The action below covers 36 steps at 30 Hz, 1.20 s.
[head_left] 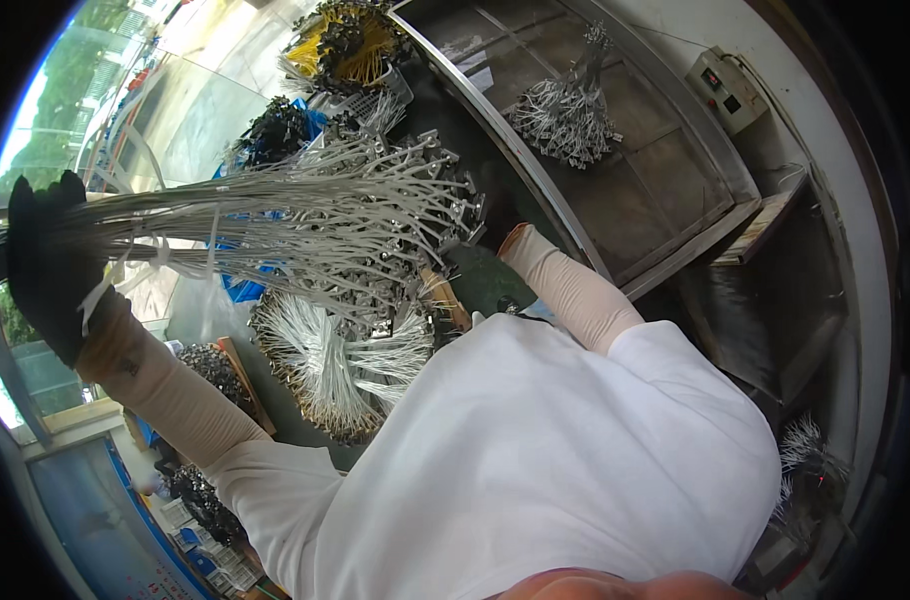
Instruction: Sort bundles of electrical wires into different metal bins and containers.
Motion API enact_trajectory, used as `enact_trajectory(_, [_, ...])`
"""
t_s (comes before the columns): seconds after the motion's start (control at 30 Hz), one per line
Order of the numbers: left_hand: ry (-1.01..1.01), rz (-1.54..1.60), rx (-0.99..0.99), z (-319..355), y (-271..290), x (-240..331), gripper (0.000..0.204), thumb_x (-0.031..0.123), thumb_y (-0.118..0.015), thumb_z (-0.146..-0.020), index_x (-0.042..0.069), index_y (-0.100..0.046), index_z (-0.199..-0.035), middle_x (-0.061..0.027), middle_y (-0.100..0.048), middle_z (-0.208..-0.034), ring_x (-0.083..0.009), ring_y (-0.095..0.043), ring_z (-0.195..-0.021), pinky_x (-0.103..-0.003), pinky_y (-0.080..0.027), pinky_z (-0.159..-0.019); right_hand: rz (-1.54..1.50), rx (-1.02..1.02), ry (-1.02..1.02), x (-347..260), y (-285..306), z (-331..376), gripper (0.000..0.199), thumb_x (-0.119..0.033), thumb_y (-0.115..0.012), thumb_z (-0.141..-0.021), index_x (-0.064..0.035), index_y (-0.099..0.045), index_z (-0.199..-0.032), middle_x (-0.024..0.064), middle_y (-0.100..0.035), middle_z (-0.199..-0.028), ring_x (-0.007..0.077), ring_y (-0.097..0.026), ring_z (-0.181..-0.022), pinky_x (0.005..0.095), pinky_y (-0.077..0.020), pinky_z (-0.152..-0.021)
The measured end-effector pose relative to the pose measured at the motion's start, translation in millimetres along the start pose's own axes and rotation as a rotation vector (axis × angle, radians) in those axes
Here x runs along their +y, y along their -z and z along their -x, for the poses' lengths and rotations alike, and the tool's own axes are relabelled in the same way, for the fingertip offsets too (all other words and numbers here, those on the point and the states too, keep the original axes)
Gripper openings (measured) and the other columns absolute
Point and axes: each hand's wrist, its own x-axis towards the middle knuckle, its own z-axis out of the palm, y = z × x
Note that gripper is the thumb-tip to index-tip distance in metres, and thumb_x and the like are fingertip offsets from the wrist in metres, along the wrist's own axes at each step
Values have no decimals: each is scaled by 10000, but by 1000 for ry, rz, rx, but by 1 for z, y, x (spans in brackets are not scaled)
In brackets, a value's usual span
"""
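Daylight pours through a glazed window wall [45, 110] beside the raised grip, with green trees beyond its pale metal frame [15, 385]. Across from the grip, a long shallow grey metal tray table [665, 190] with a raised rim runs beneath a cream-painted wall [825, 130], where a small beige control box [727, 90] is mounted. Beyond the grip, a pale concrete floor [210, 115] stretches into sunlight. Below it, a blue-edged panel [105, 530] borders the dark, shadowed ground.

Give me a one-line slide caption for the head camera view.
Black-gloved left hand lifts a bundle of white wires above more bundles in a crate; right hand hidden behind the wires.
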Motion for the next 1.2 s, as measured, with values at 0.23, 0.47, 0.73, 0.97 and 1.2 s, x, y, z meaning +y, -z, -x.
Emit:
enact_trajectory(0.23, [625, 795, 141, 3, 6, 27, 219, 26, -689, -816, 56, -727, -1030, -43, -738, -987, -185, -695, -999, -303, -539, -950, 209, 41, -3, -14, -31, 9, 438, -515, -499, -998, -110, -665, -1011, 40, -677, -847, 145, -655, -708, 310, -550, -660])
enact_trajectory(0.47, [854, 1073, 151, 12, 12, 14, 292, -26, -653, -826, 2, -696, -1113, -66, -745, -969, -192, -716, -919, -342, -540, -965, 503, -195, 228, -30, -8, -18, 641, -603, -331, -1014, -82, -634, -1232, 20, -672, -953, 99, -633, -815, 254, -556, -684])
enact_trajectory(0.73, [742, 733, 64, 5, 24, 44, 348, 4, -588, -916, -106, -570, -1244, -156, -730, -981, -238, -716, -893, -342, -581, -871, 411, -211, -117, -42, -34, -7, 789, -691, -287, -976, -43, -581, -1317, 51, -658, -1137, 139, -621, -975, 291, -555, -835])
enact_trajectory(0.97, [864, 1075, 192, 27, 16, 36, 378, 100, -512, -963, -124, -539, -1266, -231, -704, -1005, -314, -702, -900, -405, -575, -873, 525, -451, 38, -45, -41, -5, 858, -688, -296, -969, 20, -422, -1436, 159, -525, -1395, 233, -512, -1271, 385, -348, -1136])
enact_trajectory(1.2, [917, 1442, 320, 37, 14, 34, 365, 135, -443, -977, -142, -610, -1145, -263, -685, -1025, -330, -698, -900, -402, -598, -823, 1765, -596, 877, -71, -79, 25, 229, -332, -651, -882, -125, -693, -971, 93, -660, -1026, 265, -626, -987, 410, -474, -914])
